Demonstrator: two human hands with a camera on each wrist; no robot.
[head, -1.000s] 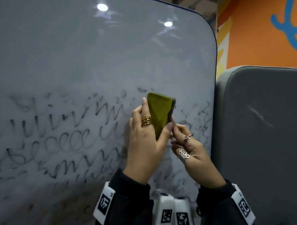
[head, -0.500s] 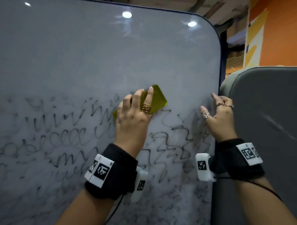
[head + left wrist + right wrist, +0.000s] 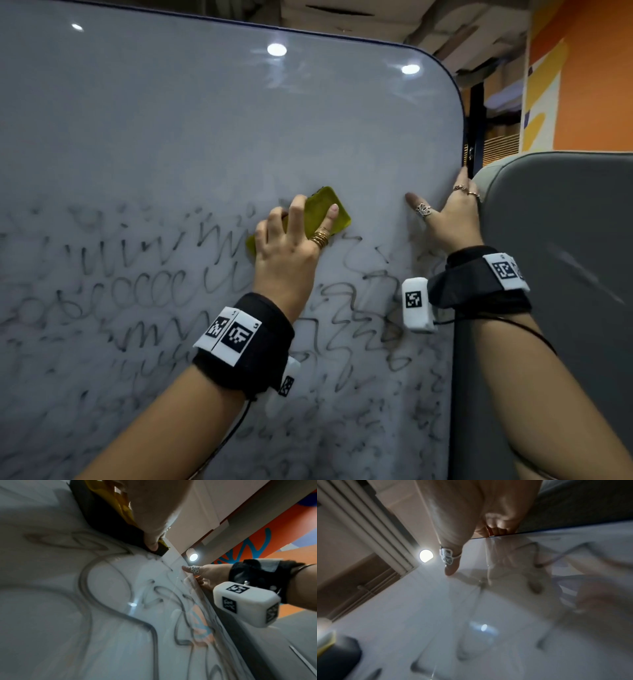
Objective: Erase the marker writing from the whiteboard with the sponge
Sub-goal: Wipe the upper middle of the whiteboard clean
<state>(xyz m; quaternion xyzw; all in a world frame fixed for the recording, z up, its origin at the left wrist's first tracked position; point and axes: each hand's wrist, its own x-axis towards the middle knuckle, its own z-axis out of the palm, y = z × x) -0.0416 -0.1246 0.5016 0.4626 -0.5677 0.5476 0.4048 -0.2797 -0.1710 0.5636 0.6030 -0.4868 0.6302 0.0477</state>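
The whiteboard (image 3: 205, 120) stands upright, its lower half covered in smeared black marker writing (image 3: 154, 284). My left hand (image 3: 291, 246) holds a yellow-green sponge (image 3: 339, 219) flat against the board at the top of the scribbles, fingers spread over its back. In the left wrist view the thumb grips the sponge (image 3: 109, 500) at its dark lower edge, just above the marker writing (image 3: 96, 601). My right hand (image 3: 452, 219) grips the board's right edge, thumb on the front face and fingers wrapped behind. The right wrist view shows the same hold by my right hand (image 3: 452, 566).
A grey padded panel (image 3: 565, 274) stands right beside the board's right edge. Behind it is an orange wall (image 3: 599, 85) with painted shapes. The board's upper half has no writing and reflects ceiling lights.
A second ago both hands held the sponge in front of the board. The left hand has since pressed it to the board, and the right hand moved away and took the board's right edge.
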